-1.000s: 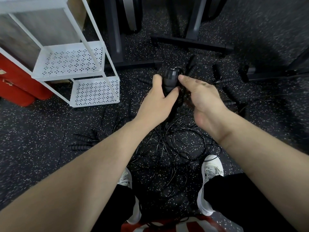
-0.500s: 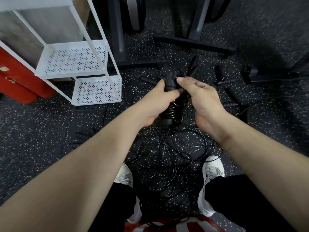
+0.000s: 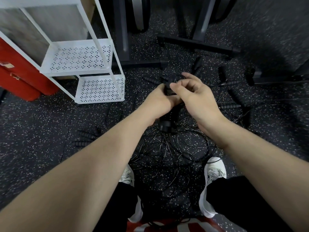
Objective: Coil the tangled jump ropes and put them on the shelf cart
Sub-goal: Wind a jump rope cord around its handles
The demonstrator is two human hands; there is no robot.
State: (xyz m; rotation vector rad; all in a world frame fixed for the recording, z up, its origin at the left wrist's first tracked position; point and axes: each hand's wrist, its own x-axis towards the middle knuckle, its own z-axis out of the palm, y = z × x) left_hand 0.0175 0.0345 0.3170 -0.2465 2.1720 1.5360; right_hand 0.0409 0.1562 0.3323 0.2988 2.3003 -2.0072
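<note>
Floor (image 3: 41, 131): black rubber flecked with small white and tan specks; shelf cart (image 3: 83, 59): white frame with white trays perforated in a regular pattern of small diamond clusters. Jump ropes (image 3: 175, 153): thin glossy black cords, with matte black ribbed handles (image 3: 84, 133); cabinet (image 3: 20, 77) behind the cart: bright red. Shoes (image 3: 213, 180): white with pale grey laces, beneath black trousers (image 3: 242, 206); equipment frames (image 3: 197, 46) at the top: dark grey to black.

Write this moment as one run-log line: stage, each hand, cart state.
stage: coiling | left hand: grips rope handles | right hand: pinches at handle top | shelf cart: no ropes | tangled cords: on floor
</note>
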